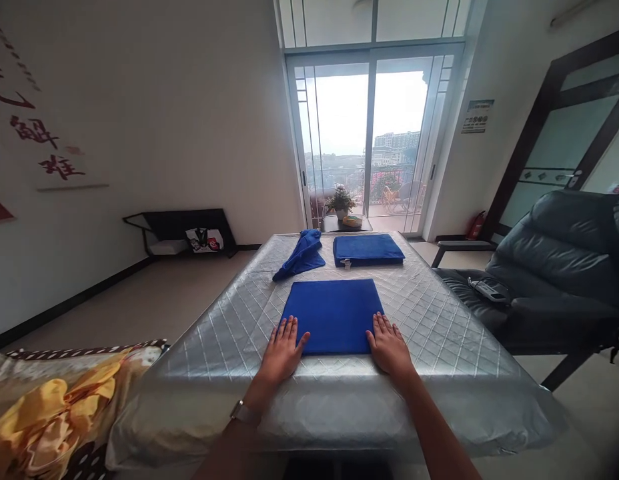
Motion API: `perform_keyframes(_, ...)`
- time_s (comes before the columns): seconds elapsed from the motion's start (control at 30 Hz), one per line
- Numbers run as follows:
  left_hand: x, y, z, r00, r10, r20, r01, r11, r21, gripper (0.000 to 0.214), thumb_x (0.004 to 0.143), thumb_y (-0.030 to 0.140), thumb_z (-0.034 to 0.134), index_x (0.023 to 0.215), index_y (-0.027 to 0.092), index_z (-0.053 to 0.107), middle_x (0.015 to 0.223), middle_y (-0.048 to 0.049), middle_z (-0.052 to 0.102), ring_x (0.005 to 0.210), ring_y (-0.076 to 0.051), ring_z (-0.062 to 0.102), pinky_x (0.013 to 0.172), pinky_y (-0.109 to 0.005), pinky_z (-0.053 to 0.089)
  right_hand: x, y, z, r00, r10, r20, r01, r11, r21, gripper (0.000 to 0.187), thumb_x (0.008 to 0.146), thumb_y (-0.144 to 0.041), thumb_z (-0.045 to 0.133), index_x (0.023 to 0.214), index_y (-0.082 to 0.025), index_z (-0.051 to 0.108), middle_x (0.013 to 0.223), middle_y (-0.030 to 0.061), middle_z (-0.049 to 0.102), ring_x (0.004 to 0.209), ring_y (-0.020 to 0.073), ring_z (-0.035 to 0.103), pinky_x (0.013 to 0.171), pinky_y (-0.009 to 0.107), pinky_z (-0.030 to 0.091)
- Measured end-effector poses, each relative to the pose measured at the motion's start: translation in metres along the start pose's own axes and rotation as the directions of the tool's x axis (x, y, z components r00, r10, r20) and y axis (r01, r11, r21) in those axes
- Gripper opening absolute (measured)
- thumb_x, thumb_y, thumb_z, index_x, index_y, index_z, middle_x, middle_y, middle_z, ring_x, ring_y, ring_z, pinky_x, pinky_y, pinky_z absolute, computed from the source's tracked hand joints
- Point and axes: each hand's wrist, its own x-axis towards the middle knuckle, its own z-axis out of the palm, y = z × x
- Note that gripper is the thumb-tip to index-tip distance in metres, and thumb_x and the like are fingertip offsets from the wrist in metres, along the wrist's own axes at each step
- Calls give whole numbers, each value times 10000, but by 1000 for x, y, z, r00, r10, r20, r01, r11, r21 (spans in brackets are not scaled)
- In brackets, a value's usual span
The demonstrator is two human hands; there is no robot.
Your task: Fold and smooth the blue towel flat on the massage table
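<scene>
A folded blue towel [332,313] lies flat on the silver quilted mattress [439,333] in front of me. My left hand [282,350] rests flat at the towel's near left corner, fingers stretched out. On the near right corner my right hand [388,343] also lies flat, fingers spread. Farther back sits a second folded blue towel [368,249]. To its left lies a crumpled blue towel [302,254].
A dark massage chair [554,267] with a remote stands to the right. A patterned yellow and brown cushion [54,407] lies at the near left. Behind the mattress are a potted plant [340,202], glass balcony doors and a red fire extinguisher [475,225].
</scene>
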Motion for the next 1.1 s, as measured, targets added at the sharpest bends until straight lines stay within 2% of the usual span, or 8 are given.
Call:
perform_keyframes(0.07,-2,-14,5,999,-32,-32,32,999,-4,792,1041,636,141,1609,103,282,1673,-141,216,1557,-284,188,1265,-493,201,0,0,-1,1000,1,-3,-1,1000,1,664,1055,-403,207,1632,-76,219,1698,86,169,1576,209,120,1273,414,84)
perform_keyframes(0.13,-4,-18,8,997,-37,-66,36,999,-26,801,1038,648,155,1606,101,292,1666,-155,237,1549,-292,220,1254,-493,236,-1,-1,-1,1000,7,-3,-7,1000,-6,665,1054,-402,204,1633,-73,213,1700,84,164,1576,205,117,1273,412,82)
perform_keyframes(0.4,-9,-8,3,980,-99,-172,69,983,-172,901,1013,704,174,1599,24,259,1655,-196,268,1544,-289,248,1252,-455,253,-4,-2,-3,1000,17,-9,-18,998,-61,657,1063,-412,194,1633,-87,221,1699,68,168,1575,208,130,1269,403,103)
perform_keyframes(0.53,-11,-8,-1,978,-98,-182,58,975,-216,920,998,730,208,1602,38,256,1658,-191,267,1541,-287,259,1249,-446,258,-5,-3,-7,999,35,-24,-38,994,-105,650,1063,-406,194,1628,-89,248,1692,77,197,1572,224,148,1267,435,115)
perform_keyframes(0.77,-12,-6,-5,978,-104,-182,56,966,-254,937,983,751,258,1602,47,246,1652,-198,286,1532,-281,286,1237,-421,282,25,-13,-25,1000,-23,-3,23,992,-126,645,1065,-404,182,1617,-88,288,1685,83,227,1562,226,196,1259,430,152)
perform_keyframes(0.93,-14,-7,-7,975,-114,-193,59,962,-268,894,1004,710,256,1595,40,253,1642,-198,319,1527,-265,300,1231,-391,293,47,-10,-14,1000,-12,-7,12,997,-82,664,1061,-411,188,1625,-65,244,1695,82,193,1570,219,158,1262,406,138)
perform_keyframes(1.1,-16,-4,-6,962,-129,-240,64,963,-262,820,1024,643,285,1584,44,280,1610,-200,391,1500,-268,359,1206,-396,347,48,-4,-3,1000,-25,-13,24,997,-72,665,1057,-405,181,1625,-64,246,1696,85,192,1571,224,151,1266,415,116)
